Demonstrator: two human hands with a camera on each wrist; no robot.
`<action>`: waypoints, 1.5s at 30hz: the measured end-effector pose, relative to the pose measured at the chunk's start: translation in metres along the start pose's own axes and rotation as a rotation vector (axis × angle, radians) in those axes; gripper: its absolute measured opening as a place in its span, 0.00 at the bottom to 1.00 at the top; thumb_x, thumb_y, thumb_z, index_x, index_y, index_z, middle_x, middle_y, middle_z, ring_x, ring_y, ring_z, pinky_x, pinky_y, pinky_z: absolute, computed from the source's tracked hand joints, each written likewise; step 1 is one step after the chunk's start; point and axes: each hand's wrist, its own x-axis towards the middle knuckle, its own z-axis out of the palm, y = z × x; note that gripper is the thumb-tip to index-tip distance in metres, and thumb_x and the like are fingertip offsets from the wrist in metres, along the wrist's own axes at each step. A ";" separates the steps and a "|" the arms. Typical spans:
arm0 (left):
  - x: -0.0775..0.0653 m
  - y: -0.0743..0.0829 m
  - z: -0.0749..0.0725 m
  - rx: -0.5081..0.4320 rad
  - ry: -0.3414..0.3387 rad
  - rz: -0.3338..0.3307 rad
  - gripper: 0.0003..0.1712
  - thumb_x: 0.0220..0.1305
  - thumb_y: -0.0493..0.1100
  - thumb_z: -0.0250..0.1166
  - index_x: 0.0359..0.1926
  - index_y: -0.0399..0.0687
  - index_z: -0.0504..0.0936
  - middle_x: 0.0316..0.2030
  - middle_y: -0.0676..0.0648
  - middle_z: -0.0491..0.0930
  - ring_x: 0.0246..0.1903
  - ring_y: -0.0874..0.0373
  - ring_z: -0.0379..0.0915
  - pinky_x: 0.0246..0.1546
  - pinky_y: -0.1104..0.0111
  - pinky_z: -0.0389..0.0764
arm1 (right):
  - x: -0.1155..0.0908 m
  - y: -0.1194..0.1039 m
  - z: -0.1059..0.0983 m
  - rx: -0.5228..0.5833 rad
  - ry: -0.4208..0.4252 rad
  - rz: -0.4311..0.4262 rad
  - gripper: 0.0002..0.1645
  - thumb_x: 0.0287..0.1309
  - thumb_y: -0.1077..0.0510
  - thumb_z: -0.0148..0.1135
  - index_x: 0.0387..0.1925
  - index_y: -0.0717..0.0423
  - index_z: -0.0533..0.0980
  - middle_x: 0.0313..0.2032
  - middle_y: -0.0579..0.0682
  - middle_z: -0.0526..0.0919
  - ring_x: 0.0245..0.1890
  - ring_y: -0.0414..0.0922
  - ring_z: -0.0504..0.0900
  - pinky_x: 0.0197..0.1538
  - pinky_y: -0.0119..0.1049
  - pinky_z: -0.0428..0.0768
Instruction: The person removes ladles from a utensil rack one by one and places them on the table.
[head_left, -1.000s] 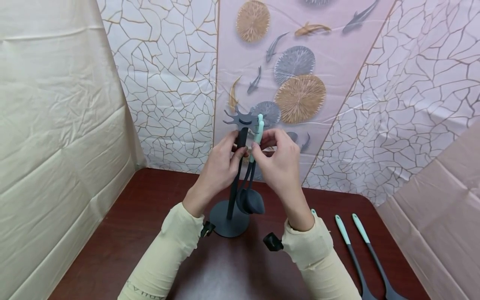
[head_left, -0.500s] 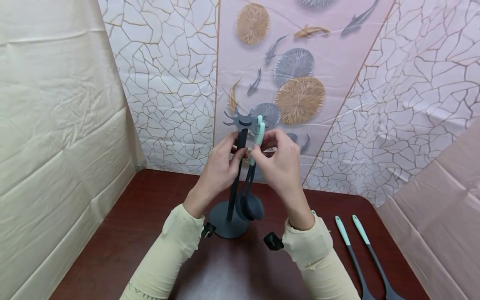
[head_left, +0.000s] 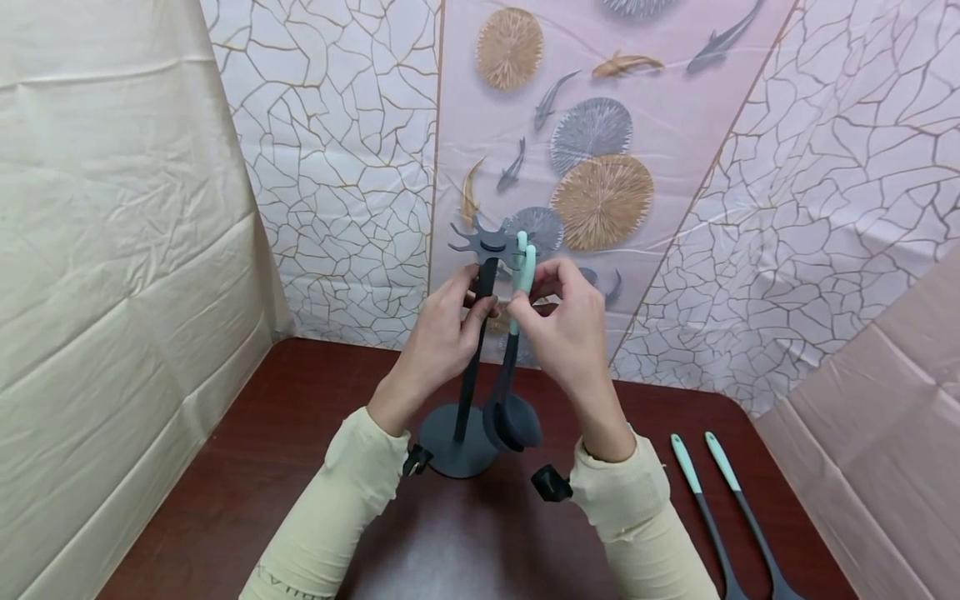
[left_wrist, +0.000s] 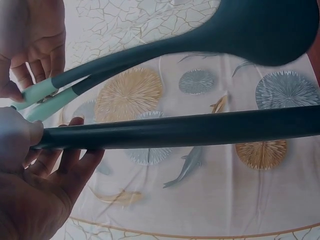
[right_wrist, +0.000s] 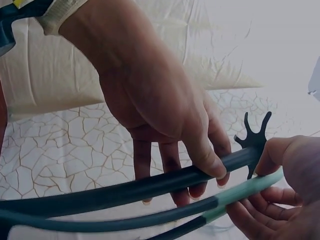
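Observation:
My left hand [head_left: 446, 325] grips the upper pole of a black utensil stand [head_left: 467, 387], whose hooked top spreads just above it. My right hand [head_left: 566, 329] pinches the mint-green handle of a dark ladle [head_left: 522, 421], its bowl pointing down beside the pole. Close behind is a second utensil with a mint handle [head_left: 522, 240], its end at the stand's hooks; its head is mostly hidden by the ladle. In the left wrist view both mint handles [left_wrist: 55, 103] lie side by side near the pole. Whether the ladle's handle touches a hook cannot be made out.
Two more utensils with mint handles, one on the left [head_left: 697, 492] and one on the right [head_left: 738, 492], lie on the dark red table [head_left: 247, 475] at the right; their lower ends are cut off. Patterned cloth [head_left: 337, 167] hangs behind the table, and plain cloth stands at both sides.
The ladle's bowl and the utensil behind it have swung slightly right and lower, away from the pole. My right hand has shifted a little right; my left hand keeps its grip.

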 end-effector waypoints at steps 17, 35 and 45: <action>0.000 0.001 0.000 -0.003 -0.003 0.007 0.18 0.80 0.37 0.60 0.65 0.40 0.72 0.45 0.45 0.80 0.44 0.55 0.86 0.41 0.63 0.88 | 0.001 0.001 0.000 0.157 -0.063 0.029 0.17 0.62 0.68 0.62 0.52 0.61 0.72 0.36 0.54 0.81 0.36 0.44 0.81 0.32 0.29 0.81; 0.001 -0.004 -0.001 -0.006 -0.007 0.016 0.18 0.81 0.39 0.59 0.66 0.42 0.73 0.44 0.46 0.82 0.42 0.56 0.85 0.39 0.62 0.85 | 0.001 0.005 0.010 0.204 0.011 0.009 0.16 0.62 0.68 0.63 0.51 0.62 0.73 0.36 0.54 0.82 0.35 0.44 0.81 0.29 0.29 0.78; 0.001 -0.004 -0.001 -0.002 -0.007 0.013 0.19 0.81 0.38 0.60 0.67 0.41 0.73 0.44 0.46 0.82 0.42 0.55 0.85 0.40 0.62 0.86 | 0.002 0.006 0.012 0.218 0.019 0.005 0.15 0.65 0.67 0.63 0.52 0.63 0.73 0.41 0.54 0.81 0.36 0.44 0.82 0.29 0.29 0.79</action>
